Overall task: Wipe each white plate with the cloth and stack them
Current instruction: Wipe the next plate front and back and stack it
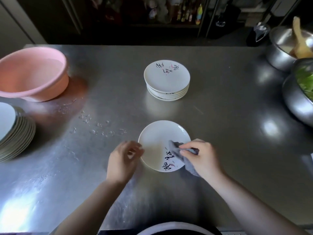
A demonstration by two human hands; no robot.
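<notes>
At the near middle of the steel bench (220,102) lies a single white plate (157,141) with dark brush lettering along its 5 o'clock edge. The right hand (202,158) comes in from 4 o'clock, its fingers (187,147) clenched round a grey cloth (176,148) that is pressed onto the plate's right half; a tail of the cloth hangs out under the palm, past the rim. The left hand (122,160) sits at the plate's 9 o'clock edge with fingers curled; motion blur hides whether they pinch the rim or only touch it, so I cannot tell. Water droplets (94,126) speckle the bench towards 10 o'clock of the plate. Farther off at 12 o'clock, well apart from the single plate, stands a stack of white plates (166,82) with the same lettering on the top one. At the left edge, 9 o'clock, a second stack of pale dishes (15,131) is cut off by the frame, and beyond it at 10 o'clock sits a pink plastic basin (32,73). At 2 o'clock are two steel bowls: the nearer bowl (298,102) holds green leaves, the farther bowl (284,46) holds something yellowish.
</notes>
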